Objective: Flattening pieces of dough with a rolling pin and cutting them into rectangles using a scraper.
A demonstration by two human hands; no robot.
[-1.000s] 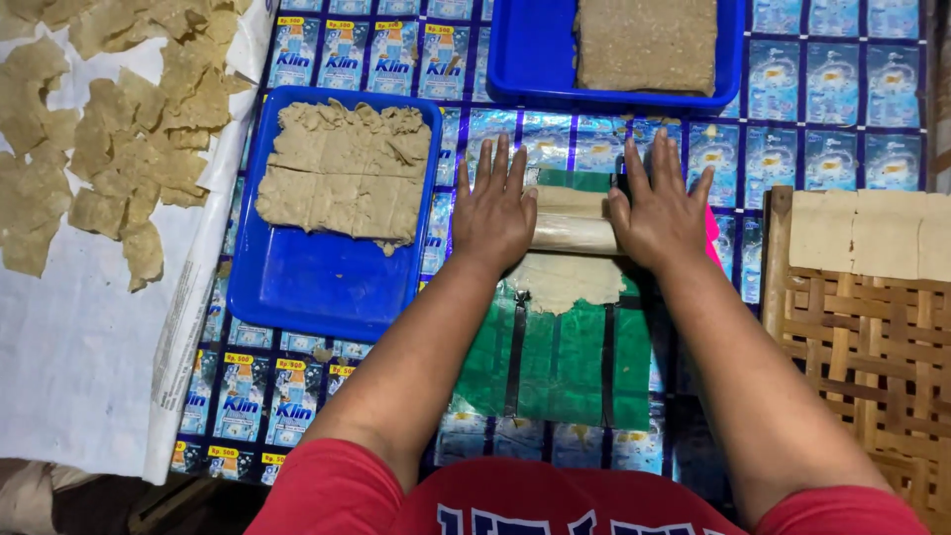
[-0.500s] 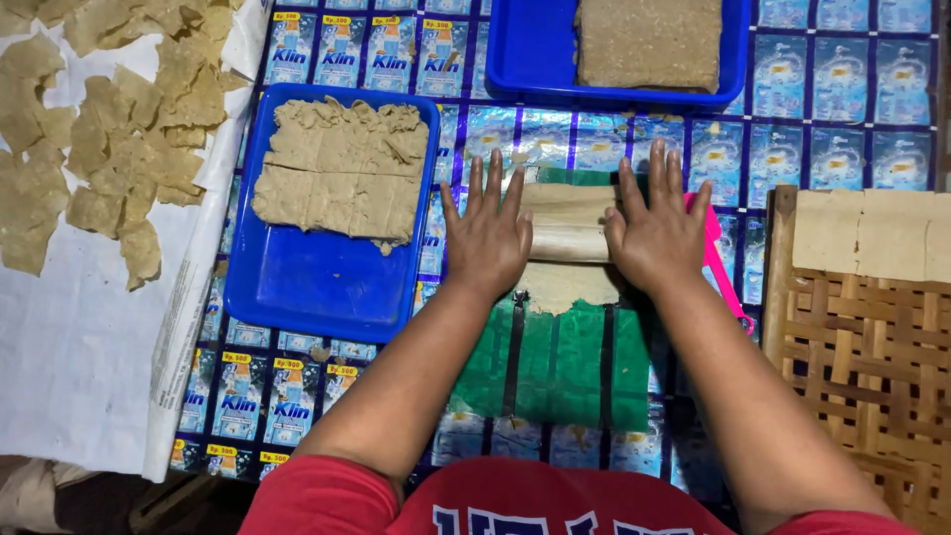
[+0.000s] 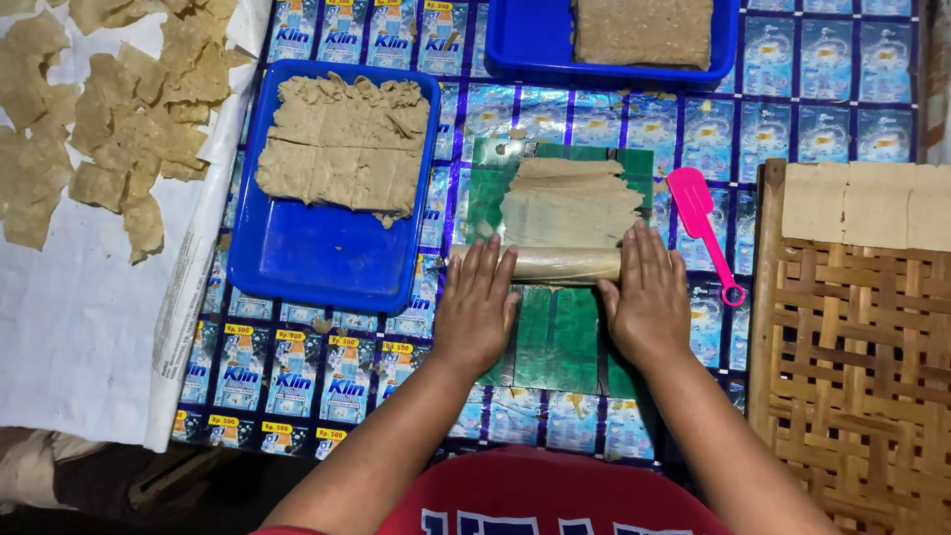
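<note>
My left hand (image 3: 477, 302) and my right hand (image 3: 649, 297) lie flat, fingers spread, on the two ends of a wooden rolling pin (image 3: 560, 264). The pin lies crosswise on a green mat (image 3: 555, 337). Just beyond the pin, a thin flattened sheet of tan dough (image 3: 570, 203) is spread on the mat. Neither hand wraps around the pin; the palms press on top of it.
Left of the mat is a blue tray (image 3: 297, 267) holding a scored dough slab (image 3: 342, 144). A second blue tray (image 3: 515, 50) with a slab sits at the top. A pink spatula (image 3: 698, 213) lies right of the mat, beside a woven bamboo tray (image 3: 852, 367). White paper (image 3: 89, 297) holds several dough pieces.
Both hands have rolled the pin back toward me across the dough. The flattened sheet, earlier on the near side of the pin, now shows beyond it.
</note>
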